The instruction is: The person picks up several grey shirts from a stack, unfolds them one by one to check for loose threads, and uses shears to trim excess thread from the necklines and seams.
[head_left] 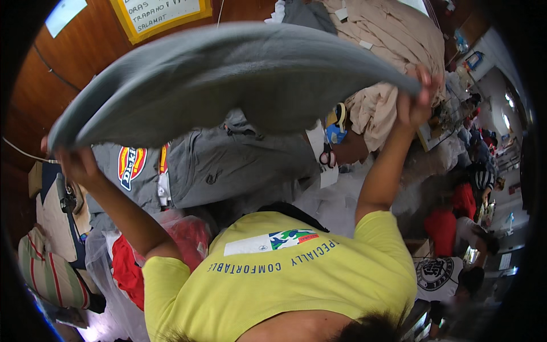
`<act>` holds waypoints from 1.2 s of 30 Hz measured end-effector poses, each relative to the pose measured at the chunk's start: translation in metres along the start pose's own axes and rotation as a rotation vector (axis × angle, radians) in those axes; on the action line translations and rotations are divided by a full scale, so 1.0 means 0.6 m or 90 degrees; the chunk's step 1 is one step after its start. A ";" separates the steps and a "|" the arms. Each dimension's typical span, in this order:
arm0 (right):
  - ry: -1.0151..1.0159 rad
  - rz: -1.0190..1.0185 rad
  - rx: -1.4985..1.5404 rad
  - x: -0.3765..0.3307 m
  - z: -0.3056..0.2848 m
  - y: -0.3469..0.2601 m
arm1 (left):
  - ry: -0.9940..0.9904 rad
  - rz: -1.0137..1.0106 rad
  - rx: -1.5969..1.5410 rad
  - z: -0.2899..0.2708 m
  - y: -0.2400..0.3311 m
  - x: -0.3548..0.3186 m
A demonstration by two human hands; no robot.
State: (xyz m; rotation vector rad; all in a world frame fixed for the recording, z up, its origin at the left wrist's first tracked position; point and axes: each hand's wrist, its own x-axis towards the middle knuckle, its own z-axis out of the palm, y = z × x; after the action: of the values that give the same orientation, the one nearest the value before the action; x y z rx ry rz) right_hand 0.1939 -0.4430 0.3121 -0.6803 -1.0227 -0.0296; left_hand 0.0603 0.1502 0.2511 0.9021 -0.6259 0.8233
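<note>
You held one large grey garment (pixel 239 74) stretched out flat and high in front of you, spanning nearly the whole width of the view, above everything else. Your left hand (pixel 77 162) was closed on its left edge, fingers curled around the cloth, and your right hand (pixel 419 97) was closed on its right corner, both arms raised. Beneath it the table (pixel 336 205) carried one heap of grey work clothes (pixel 228 165), one of them showing a coloured badge, with a pale beige pile of fabric (pixel 382 40) lying behind it toward the upper right. You wore one yellow T-shirt (pixel 285 285) with a printed patch on the chest. To your left, below the table edge, one clear plastic bag (pixel 108 268) held red cloth (pixel 128 268), and one striped bundle (pixel 45 271) lay just beside it. One yellow-framed notice (pixel 162 14) hung on the wooden wall (pixel 74 62). On the right, well apart from you, at least two other people (pixel 456 273) sat low, one in red (pixel 450 225) and one in a white printed top; I could not tell what they handled.
</note>
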 end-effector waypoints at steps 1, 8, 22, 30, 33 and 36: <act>-0.013 0.034 -0.160 -0.037 -0.009 -0.015 | -0.111 0.067 -0.071 0.000 -0.006 -0.029; -0.019 0.403 -0.883 -0.124 -0.133 0.193 | 0.166 -0.307 0.374 -0.203 -0.128 -0.139; 0.257 0.041 -0.250 0.046 -0.141 0.101 | -0.051 -0.149 0.126 -0.034 -0.011 0.031; 0.271 0.015 -0.304 0.059 -0.071 0.062 | -0.147 -0.136 0.067 -0.007 0.002 0.051; 0.272 0.102 -0.336 0.068 -0.077 0.084 | -0.006 -0.196 0.131 -0.053 -0.029 0.076; 0.330 0.134 -0.339 0.067 -0.029 0.119 | 0.119 -0.323 0.264 0.020 -0.081 0.084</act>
State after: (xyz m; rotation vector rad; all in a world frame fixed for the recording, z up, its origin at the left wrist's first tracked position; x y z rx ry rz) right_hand 0.2523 -0.3838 0.3017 -1.1887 -0.4338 -0.2885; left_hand 0.1263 0.1393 0.2747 1.2760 -0.0446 0.5703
